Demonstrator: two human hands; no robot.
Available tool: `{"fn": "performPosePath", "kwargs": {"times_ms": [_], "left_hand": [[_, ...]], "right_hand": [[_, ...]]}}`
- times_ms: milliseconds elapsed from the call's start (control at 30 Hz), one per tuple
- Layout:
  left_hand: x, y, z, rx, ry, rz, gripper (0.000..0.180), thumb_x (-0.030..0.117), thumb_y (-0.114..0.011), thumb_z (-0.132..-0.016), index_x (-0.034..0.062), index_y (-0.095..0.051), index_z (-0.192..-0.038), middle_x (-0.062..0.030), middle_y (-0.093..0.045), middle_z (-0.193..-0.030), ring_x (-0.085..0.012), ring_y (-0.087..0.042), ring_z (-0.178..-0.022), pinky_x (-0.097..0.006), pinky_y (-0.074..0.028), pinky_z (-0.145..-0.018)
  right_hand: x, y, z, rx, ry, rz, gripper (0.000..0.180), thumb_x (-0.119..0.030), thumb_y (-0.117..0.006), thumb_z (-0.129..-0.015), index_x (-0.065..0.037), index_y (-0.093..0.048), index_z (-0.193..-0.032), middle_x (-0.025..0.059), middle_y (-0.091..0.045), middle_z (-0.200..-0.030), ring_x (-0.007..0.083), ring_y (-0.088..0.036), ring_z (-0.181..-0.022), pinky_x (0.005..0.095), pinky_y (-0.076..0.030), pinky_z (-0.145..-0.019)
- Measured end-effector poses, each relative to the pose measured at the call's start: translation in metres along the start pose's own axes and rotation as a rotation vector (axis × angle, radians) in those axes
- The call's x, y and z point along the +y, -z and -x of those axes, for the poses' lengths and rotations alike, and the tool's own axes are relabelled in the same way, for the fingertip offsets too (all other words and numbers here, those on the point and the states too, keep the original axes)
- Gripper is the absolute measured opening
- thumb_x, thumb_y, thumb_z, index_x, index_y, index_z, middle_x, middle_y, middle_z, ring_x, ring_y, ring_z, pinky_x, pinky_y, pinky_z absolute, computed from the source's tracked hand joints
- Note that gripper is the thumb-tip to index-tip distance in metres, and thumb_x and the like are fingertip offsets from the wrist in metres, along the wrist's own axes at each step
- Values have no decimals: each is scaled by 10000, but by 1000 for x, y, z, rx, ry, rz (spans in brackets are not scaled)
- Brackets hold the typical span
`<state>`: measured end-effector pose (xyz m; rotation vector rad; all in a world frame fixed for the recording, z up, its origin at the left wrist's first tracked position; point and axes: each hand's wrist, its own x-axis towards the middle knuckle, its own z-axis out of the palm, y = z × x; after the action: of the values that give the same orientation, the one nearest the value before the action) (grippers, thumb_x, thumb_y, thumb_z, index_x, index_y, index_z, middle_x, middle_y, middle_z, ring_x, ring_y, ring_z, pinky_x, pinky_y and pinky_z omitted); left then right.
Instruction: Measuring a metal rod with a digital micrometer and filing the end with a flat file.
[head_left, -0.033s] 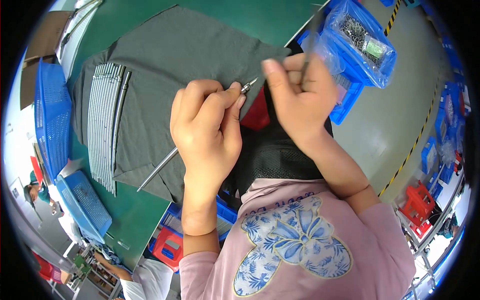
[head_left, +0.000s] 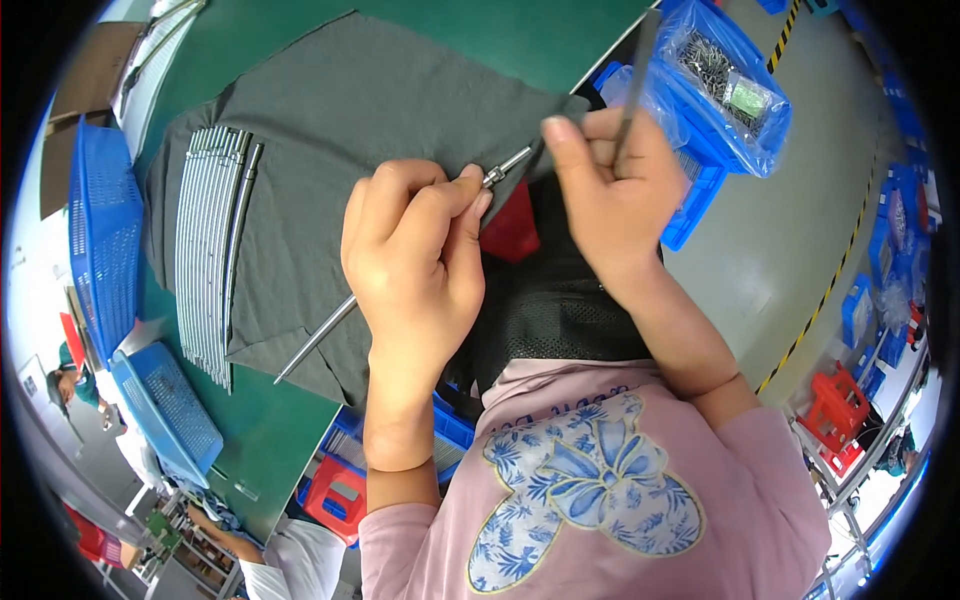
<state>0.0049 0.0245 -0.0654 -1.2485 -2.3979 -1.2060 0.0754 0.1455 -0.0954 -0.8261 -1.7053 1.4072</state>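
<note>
My left hand (head_left: pixel 415 240) is closed around a slim metal rod (head_left: pixel 315 340), held slantwise over the dark grey cloth (head_left: pixel 340 90). Its lower end sticks out below the palm. Between thumb and forefinger shows a small ridged metal fitting (head_left: pixel 492 177), with a thin bright pin (head_left: pixel 517 158) beyond it. To the right of that pin, apart from it, my right hand (head_left: pixel 625 195) is closed on a long thin dark tool (head_left: pixel 637 85), blurred by motion; its kind cannot be made out. A row of similar metal rods (head_left: pixel 207 250) lies on the cloth at left.
Blue perforated baskets (head_left: pixel 105 230) stand along the left side of the green table (head_left: pixel 270 50). At right, a plastic-lined blue bin (head_left: pixel 755 150) holds small metal parts. A red stool (head_left: pixel 335 495) and a person's white sleeve (head_left: pixel 300 560) are at lower left.
My right hand has shifted slightly to the right with the dark tool. The pin beyond the fitting appears a little longer. My left hand has barely moved.
</note>
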Motion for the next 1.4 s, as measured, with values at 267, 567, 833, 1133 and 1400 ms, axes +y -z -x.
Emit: {"fn": "performPosePath", "kwargs": {"times_ms": [267,567,833,1133,1400], "left_hand": [[2,-3,-4,0,4,-20,146,-9,-722,-683,44,-635,-787,-54,-539,-754,-222,-486,-627,-329,-388,-550],[7,-1,-1,33,-86,-109,218,69,-714,-649,44,-605,-835,-100,-557,-838,-283,-542,-694,-373,-435,-603],[34,43,-18,-2,-71,-64,201,25,-690,-677,31,-595,-853,-86,-557,-821,-243,-577,-644,-342,-459,-522],[-54,15,-129,-172,-450,-306,75,92,-603,-754,52,-547,-786,-80,-512,-816,-276,-571,-733,-392,-475,-645],[-91,12,-120,57,-225,-386,137,99,-663,-736,43,-579,-829,-90,-563,-838,-297,-567,-803,-399,-476,-696]], "right_hand": [[6,45,1,-237,-231,-62,86,-78,-621,-888,1,-592,-901,-45,-530,-714,4,-437,-613,166,-313,-544],[-9,13,-4,-365,-109,-190,170,-93,-661,-861,-32,-560,-738,-71,-473,-604,4,-398,-555,192,-311,-491],[3,37,-14,-496,-289,-537,146,-106,-563,-890,5,-558,-794,-55,-399,-556,5,-300,-457,192,-216,-427],[18,56,-4,-331,-260,-421,155,-98,-524,-900,-15,-517,-769,-49,-342,-536,13,-250,-418,191,-188,-391],[26,63,2,-384,-272,-360,158,-100,-521,-906,-13,-521,-775,-54,-335,-526,13,-246,-419,195,-180,-393]]}}
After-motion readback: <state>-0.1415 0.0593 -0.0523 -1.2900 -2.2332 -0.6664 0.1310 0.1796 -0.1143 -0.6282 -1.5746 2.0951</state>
